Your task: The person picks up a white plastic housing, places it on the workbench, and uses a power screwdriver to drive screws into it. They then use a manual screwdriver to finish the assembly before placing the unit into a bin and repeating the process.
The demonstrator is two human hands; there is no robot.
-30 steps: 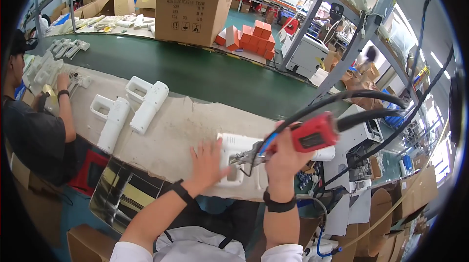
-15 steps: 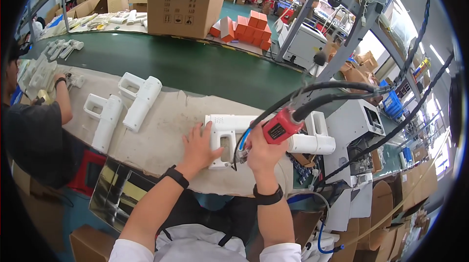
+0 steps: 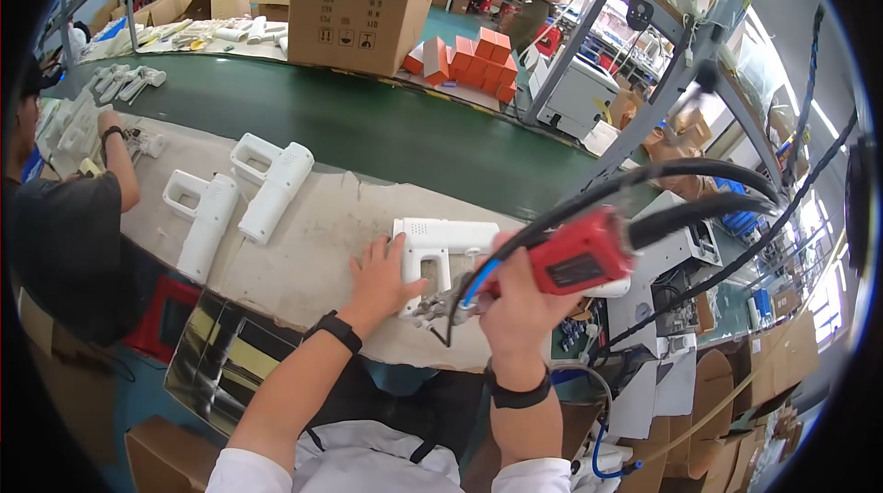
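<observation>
1. Left hand, fingers spread, against white housing on bench.
2. Right hand grasping red power tool, tip near handle end (contact unclear).
3. Probably fastening; next move calls for steady alignment.

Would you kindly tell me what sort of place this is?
Most likely a factory floor: a green belt, matching white casings on the bench, and a red power tool in the right hand.

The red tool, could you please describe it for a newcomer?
Below the green belt lies a beige worktop. Over its right end, the right hand grips the red tool, set apart from the white housings by colour and black cables.
</observation>
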